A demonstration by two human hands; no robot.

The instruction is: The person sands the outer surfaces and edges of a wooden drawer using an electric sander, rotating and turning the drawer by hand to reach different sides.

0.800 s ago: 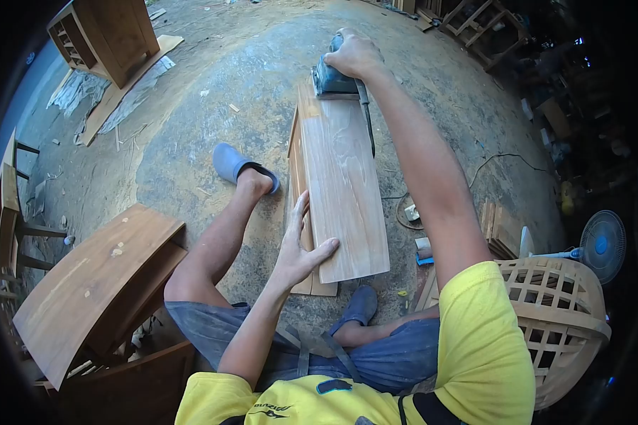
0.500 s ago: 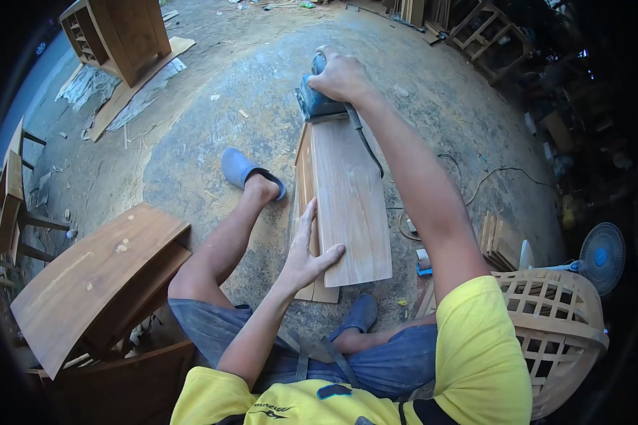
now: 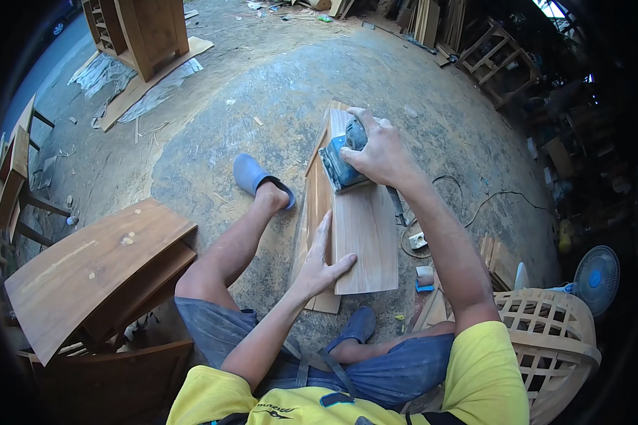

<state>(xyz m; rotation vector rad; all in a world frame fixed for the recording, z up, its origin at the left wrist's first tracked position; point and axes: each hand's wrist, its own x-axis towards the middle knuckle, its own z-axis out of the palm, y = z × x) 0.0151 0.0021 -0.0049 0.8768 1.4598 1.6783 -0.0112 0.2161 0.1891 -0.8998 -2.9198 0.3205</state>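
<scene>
- A workshop's stained concrete floor (image 3: 262,92), strewn with dust and wood scraps, seen from above; a person in a yellow shirt sits over the work.
- The right hand (image 3: 384,154) is curled closely round a blue power sander (image 3: 344,163); the sander sits on the upper face of a pale wooden board (image 3: 365,241); a moment ago it was at the board's far end, and now it has come nearer, leaving that end uncovered.
- The left hand (image 3: 319,268) is spread wide at the board's near left edge, thumb on top, fingers along the side; it has stayed there since the earlier view.
- The board lies lengthwise between the person's legs, pointing away; a dark cable (image 3: 395,207) shows just right of it.
- Farther out, a curved wooden furniture piece (image 3: 92,255) stands to the left; a lattice wooden frame (image 3: 546,319) and a fan (image 3: 596,280) are to the right; a brown cabinet (image 3: 149,35) stands at the far left.
</scene>
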